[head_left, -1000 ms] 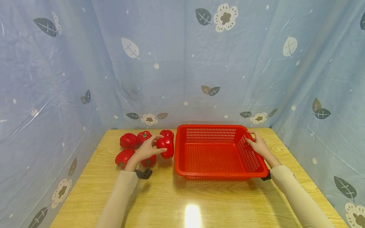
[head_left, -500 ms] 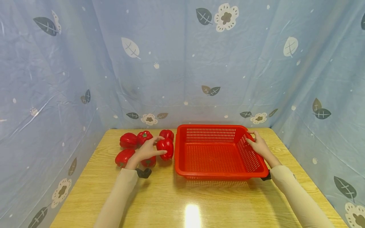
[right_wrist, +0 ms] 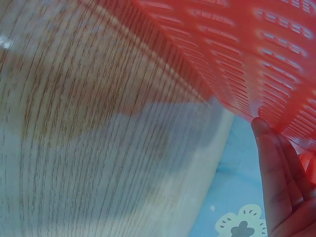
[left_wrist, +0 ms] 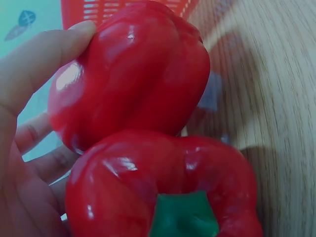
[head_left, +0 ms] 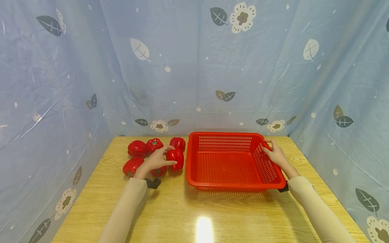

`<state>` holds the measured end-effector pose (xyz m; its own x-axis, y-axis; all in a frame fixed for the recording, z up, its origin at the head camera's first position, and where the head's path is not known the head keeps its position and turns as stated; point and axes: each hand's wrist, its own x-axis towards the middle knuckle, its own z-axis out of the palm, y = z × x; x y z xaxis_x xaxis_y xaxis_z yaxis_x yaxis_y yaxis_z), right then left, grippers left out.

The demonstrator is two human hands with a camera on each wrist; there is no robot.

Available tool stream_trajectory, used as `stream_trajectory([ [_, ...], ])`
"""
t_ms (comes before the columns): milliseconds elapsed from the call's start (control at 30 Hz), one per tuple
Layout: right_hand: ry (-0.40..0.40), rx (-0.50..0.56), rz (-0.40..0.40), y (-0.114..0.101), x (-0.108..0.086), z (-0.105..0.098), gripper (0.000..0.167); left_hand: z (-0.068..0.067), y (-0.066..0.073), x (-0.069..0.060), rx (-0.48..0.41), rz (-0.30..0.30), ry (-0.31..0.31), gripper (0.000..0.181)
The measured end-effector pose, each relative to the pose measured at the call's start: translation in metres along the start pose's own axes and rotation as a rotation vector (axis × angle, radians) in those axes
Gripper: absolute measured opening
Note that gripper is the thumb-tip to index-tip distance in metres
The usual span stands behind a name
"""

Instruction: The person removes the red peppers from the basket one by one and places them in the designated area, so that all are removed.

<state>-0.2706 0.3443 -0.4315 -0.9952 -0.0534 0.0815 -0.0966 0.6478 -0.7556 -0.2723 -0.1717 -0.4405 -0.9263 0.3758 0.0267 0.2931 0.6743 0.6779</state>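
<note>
My left hand [head_left: 155, 160] holds a glossy red bell pepper [head_left: 175, 158] between thumb and fingers, left of a red plastic basket [head_left: 237, 185]. In the left wrist view the thumb lies on that bell pepper's side, with the other fingers partly hidden behind. A second bell pepper [left_wrist: 118, 187], with a green stem, is close to the camera there. At the basket's right end, my right hand [head_left: 275, 155] grips the rim, thumb on the inner side. Its fingers [right_wrist: 276, 163] lie against the slotted outer wall in the right wrist view.
More red bell peppers lie around the left hand: one at the back left [head_left: 137, 149], one behind the wrist [head_left: 154, 145], one left of it [head_left: 133, 166], one near the basket [head_left: 177, 143]. A blue patterned curtain [head_left: 182, 84] encloses the wooden table [head_left: 170, 209].
The held bell pepper has tilted and shifted slightly left between the left fingers, away from the basket wall. The right hand and the basket have not visibly moved.
</note>
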Motion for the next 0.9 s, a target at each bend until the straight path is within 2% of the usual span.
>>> stream_trajectory([
  [333,-0.002,-0.003,-0.004,0.0023,-0.0005,-0.0007,0.044,0.0002,-0.0012,-0.0012,0.054,-0.004,-0.022,0.069],
  [900,-0.002,-0.009,-0.001,0.0012,-0.0015,-0.0017,0.045,0.0029,0.0015,-0.0055,0.123,-0.026,-0.005,0.065],
])
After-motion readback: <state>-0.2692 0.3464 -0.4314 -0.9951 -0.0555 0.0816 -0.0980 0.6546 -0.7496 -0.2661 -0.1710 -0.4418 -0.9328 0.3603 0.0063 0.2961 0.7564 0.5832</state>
